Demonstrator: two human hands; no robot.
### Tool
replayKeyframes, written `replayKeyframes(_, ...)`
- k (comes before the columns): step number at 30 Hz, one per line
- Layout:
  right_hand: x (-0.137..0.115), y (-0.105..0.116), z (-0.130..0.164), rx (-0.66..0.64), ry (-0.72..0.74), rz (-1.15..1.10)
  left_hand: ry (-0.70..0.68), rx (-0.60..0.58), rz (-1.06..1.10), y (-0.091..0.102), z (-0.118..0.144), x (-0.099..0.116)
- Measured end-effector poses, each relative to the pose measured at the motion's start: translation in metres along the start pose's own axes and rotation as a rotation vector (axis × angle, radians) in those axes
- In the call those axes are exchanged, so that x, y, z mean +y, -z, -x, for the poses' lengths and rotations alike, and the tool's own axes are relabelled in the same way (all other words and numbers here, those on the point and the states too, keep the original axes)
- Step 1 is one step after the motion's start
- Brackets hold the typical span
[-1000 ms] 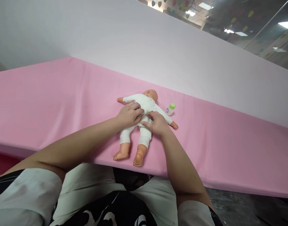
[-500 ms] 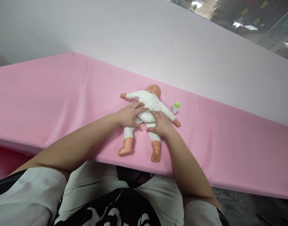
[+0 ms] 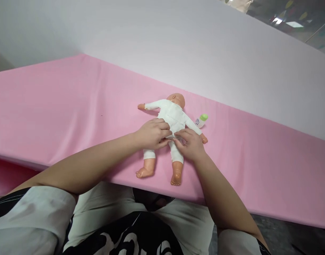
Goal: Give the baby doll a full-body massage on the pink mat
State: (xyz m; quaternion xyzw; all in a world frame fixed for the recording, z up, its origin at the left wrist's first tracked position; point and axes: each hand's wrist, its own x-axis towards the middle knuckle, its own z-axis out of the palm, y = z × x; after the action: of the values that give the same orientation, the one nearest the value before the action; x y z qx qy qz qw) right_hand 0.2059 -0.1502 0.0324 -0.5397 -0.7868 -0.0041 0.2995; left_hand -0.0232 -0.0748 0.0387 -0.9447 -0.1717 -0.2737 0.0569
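Note:
A baby doll (image 3: 170, 112) with a white cloth body lies on its front, its head turned to the side at the far end and its bare feet toward me. My left hand (image 3: 155, 134) curls over the left side of its lower back, thumb and fingers drawn together on the cloth. Opposite it, my right hand (image 3: 191, 143) pinches at the right side of the doll's bottom. The two sets of fingertips almost meet, and they hide the cloth between them. Beside the doll's right-hand arm rests a small clear bottle (image 3: 201, 121) with a green cap.
The doll lies on a long pink padded surface (image 3: 58, 102), whose front edge runs just before my lap. A pale wall panel (image 3: 162, 46) rises behind it, with glass at the upper right. Grey floor shows at the lower right.
My hands were spread flat across the doll's lower back and hips; now their fingers have drawn in and curled near the middle. The view has shifted slightly.

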Motion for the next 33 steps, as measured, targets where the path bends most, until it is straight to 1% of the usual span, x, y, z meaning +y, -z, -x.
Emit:
replayKeyframes(4, -0.01, -0.004, -0.002, -0.102, -0.001, 0.04, 0.057, -0.132, -0.021, -0.001, -0.002, 0.002)
replayKeyframes(7, -0.02, -0.005, -0.003, -0.215, -0.018, 0.1, 0.128, -0.234, 0.013, 0.001, -0.004, 0.001)
replayKeyframes(9, -0.027, -0.003, -0.004, -0.289, -0.018, 0.152, 0.166, -0.272, 0.04, 0.002, -0.005, 0.0)
replayKeyframes(11, -0.032, -0.001, -0.003, -0.328, -0.02, 0.195, 0.167, -0.279, 0.071, 0.004, -0.005, -0.001)
replayKeyframes(13, -0.033, 0.001, -0.003, -0.329, -0.03, 0.2, 0.135, -0.261, 0.11, 0.004, -0.005, -0.001)
replayKeyframes(15, -0.031, 0.002, -0.002, -0.301, -0.032, 0.16, 0.106, -0.219, 0.144, 0.003, -0.003, -0.002)
replayKeyframes(17, -0.025, 0.003, -0.001, -0.24, -0.037, 0.097, 0.104, -0.145, 0.147, 0.001, -0.002, -0.003)
replayKeyframes(20, -0.018, 0.003, -0.001, -0.119, -0.057, 0.027, 0.121, -0.027, 0.084, -0.001, -0.001, -0.003)
replayKeyframes(22, -0.015, 0.001, -0.002, -0.064, -0.075, 0.026, 0.141, 0.011, 0.043, -0.003, -0.002, -0.002)
replayKeyframes(24, -0.015, -0.001, -0.002, -0.082, -0.085, 0.05, 0.159, -0.022, 0.028, -0.004, -0.003, -0.002)
replayKeyframes(28, -0.016, -0.004, -0.003, -0.219, -0.073, 0.084, 0.188, -0.165, 0.04, -0.003, -0.005, -0.002)
replayKeyframes(30, -0.017, -0.003, -0.003, -0.232, -0.065, 0.082, 0.204, -0.187, 0.053, -0.002, -0.005, -0.001)
replayKeyframes(33, -0.017, -0.001, -0.003, -0.23, -0.049, 0.053, 0.225, -0.178, 0.075, 0.001, -0.005, 0.0)
